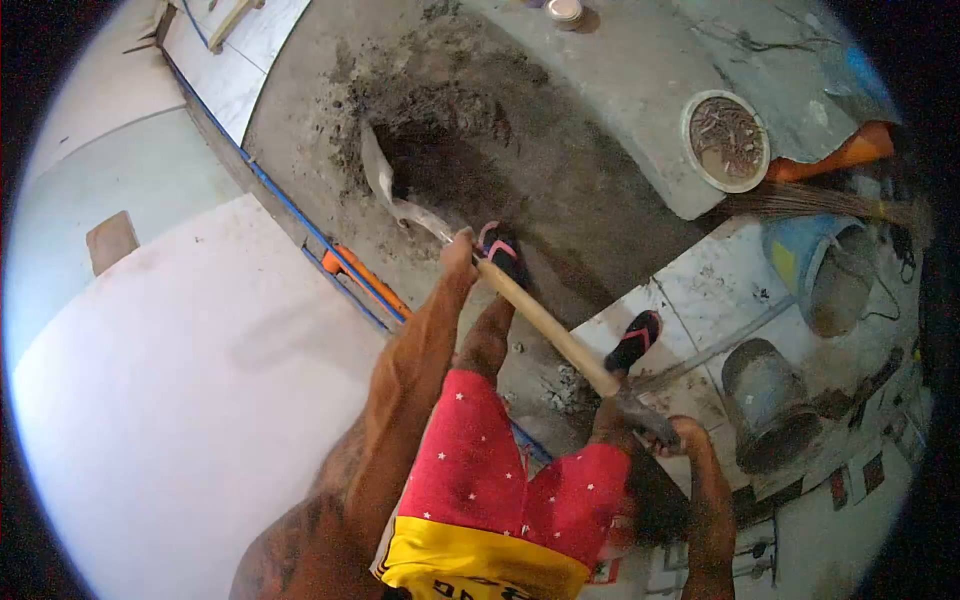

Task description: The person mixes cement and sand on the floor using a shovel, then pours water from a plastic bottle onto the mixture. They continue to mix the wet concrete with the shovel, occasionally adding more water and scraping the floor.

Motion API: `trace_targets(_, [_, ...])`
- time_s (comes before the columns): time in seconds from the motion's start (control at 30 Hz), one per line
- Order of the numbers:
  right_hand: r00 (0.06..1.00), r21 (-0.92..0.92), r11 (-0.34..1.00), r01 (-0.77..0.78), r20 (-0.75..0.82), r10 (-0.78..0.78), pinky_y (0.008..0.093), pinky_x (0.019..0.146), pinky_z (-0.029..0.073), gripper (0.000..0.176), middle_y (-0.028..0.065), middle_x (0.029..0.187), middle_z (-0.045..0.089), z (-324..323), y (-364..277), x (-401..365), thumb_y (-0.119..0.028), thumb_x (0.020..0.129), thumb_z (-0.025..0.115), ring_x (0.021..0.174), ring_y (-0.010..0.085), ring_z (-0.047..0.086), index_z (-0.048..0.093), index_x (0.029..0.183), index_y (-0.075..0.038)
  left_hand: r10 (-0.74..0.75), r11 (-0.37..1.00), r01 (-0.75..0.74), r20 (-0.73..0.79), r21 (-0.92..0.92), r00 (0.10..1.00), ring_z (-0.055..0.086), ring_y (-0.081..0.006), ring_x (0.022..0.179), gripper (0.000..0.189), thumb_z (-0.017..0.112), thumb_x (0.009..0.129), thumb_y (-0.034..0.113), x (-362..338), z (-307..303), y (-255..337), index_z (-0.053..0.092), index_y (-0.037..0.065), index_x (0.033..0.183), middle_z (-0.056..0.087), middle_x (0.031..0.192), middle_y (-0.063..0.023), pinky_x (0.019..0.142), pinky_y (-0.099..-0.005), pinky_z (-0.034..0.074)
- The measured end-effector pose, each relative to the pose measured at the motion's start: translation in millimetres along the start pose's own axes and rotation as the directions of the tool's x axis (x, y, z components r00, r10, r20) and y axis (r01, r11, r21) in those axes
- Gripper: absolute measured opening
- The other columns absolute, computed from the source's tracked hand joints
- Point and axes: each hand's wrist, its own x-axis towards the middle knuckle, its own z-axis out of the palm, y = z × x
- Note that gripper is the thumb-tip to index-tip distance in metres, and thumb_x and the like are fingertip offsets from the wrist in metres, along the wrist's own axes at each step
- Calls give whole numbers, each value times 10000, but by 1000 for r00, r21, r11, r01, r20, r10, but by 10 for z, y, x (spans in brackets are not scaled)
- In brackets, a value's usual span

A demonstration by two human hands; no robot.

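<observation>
- The shovel (520, 300) lies on a slant; its long axis runs from the wooden handle's butt, on the side of the heap (470, 150) nearest the person, up to the metal blade, which points into the heap's near-left edge and away from the body
- The blade's tip is sunk in the dark mix of the heap, so its outline is hard to make out there
- The left hand (460, 248) is wrapped round the handle just short of the heap, where wood meets the metal neck; the fingers are curled shut on it
- The right hand (672, 432) is closed on the butt end, well back from the heap; it is blurred and dark, so single fingers cannot be told apart
- Two sandalled feet (500, 250) stand on the near side of the heap, either side of the handle; the handle crosses over one
- A round pan (725, 140) of debris sits right of the heap; a broom (820, 200), a blue bucket (815, 270) and a dark bucket (765, 405) lie further right, partly lost in the dim rim of the view
</observation>
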Motion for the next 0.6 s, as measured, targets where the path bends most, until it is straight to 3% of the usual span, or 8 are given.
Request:
trace_targets(0.07, [572, -357, 448, 820, 480, -665, 344, 523, 472, 270, 151, 865, 606, -606, 221, 809, -224, 799, 563, 636, 234, 574, 562, 936, 9, 56, 961, 19, 262, -275, 964, 464, -138, 587, 171, 542, 848, 183, -218, 189, 25, 554, 19, 895, 471, 660, -24, 527, -301, 429])
trace_targets(0.1, [595, -361, 474, 803, 472, -650, 344, 523, 472, 270, 151, 865, 606, -359, 457, 422, -224, 799, 563, 636, 234, 574, 562, 936, 9, 74, 915, 74, 346, -397, 935, 457, -130, 579, 174, 544, 848, 184, -479, 93, -65, 557, 16, 893, 468, 656, -20, 520, -290, 421])
trace_targets(0.2, [672, -29, 849, 528, -597, -438, 342, 581, 480, 339, 120, 938, 590, 702, 804, -1125, -278, 798, 594, 713, 261, 582, 550, 971, 11, 124, 862, 132, 456, -489, 881, 470, -152, 532, 208, 585, 842, 253, -1183, 257, -109, 460, 111, 755, 455, 603, -7, 549, -309, 430])
trace_targets(0.3, [507, 53, 539, 841, -428, -749, 380, 723, 467, 446, 126, 1123, 539, 338, 1490, -1197, -324, 809, 587, 866, 296, 554, 525, 1106, 3, -45, 862, 260, 445, -435, 894, 482, -161, 526, 207, 591, 840, 272, -1432, 603, -333, 472, 115, 775, 469, 619, -4, 535, -316, 437])
trace_targets(0.4, [476, 354, 344, 870, -787, -392, 315, 670, 431, 367, 90, 989, 561, 718, 1911, -1531, -339, 847, 517, 804, 211, 507, 554, 1085, -63, -160, 955, 246, 413, -164, 896, 499, -203, 529, 243, 583, 833, 273, -1309, 1102, -1107, 481, 72, 741, 481, 617, -54, 482, -353, 442])
trace_targets(0.47, [397, 220, 565, 795, -893, -210, 432, 786, 447, 501, 172, 986, 579, 456, 2338, -1610, -406, 830, 536, 871, 282, 548, 529, 1120, 2, -177, 983, 180, 361, 25, 916, 497, -225, 468, 256, 547, 825, 232, -1132, 1446, -2057, 504, 37, 665, 506, 563, -101, 431, -364, 428])
trace_targets(0.53, [71, -30, 294, 955, -943, -326, 421, 756, 457, 495, 121, 836, 582, 704, 2560, -1884, -435, 832, 521, 787, 260, 555, 534, 1080, -7, -440, 861, 504, 407, -61, 801, 525, -197, 541, 179, 551, 845, 205, -1535, 1727, -2331, 552, 27, 822, 546, 682, -71, 468, -329, 441])
trace_targets(0.6, [-209, -665, 605, 438, -730, -651, 404, 704, 452, 438, 101, 809, 573, -21, 3298, -1610, -388, 854, 513, 739, 244, 545, 534, 1082, -14, -525, 849, 489, 437, 203, 730, 524, -212, 541, 175, 543, 839, 223, -1645, 1922, -2693, 549, 72, 926, 538, 667, -50, 483, -351, 444])
